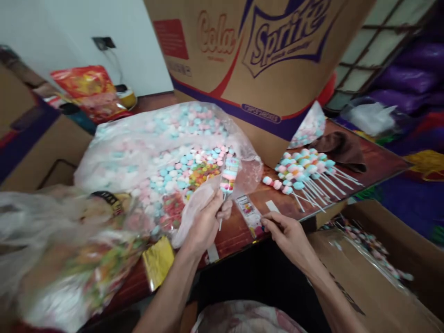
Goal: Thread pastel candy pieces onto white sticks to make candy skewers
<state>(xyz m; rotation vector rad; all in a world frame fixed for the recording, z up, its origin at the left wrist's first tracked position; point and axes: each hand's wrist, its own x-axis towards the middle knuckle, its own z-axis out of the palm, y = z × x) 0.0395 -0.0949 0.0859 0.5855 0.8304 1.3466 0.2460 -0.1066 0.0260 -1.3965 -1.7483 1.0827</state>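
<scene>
My left hand (207, 217) grips a thin stick topped with stacked pastel marshmallows, the marshmallow skewer (229, 175), held upright over the open mouth of a big clear bag of marshmallows and candies (163, 152). My right hand (285, 233) rests at the table's front edge, its fingertips touching a small printed wrapper (250, 212) lying flat on the wood. A fan of finished marshmallow skewers (305, 173) lies on the table to the right of both hands.
A tall Sprite cardboard box (256, 60) stands at the back of the reddish table (378, 162). A brown cloth (342, 145) lies behind the finished skewers. Another plastic bag of sweets (58, 259) fills the near left. A gold packet (157, 261) hangs at the edge; a carton (374, 259) holds wrapped skewers at right.
</scene>
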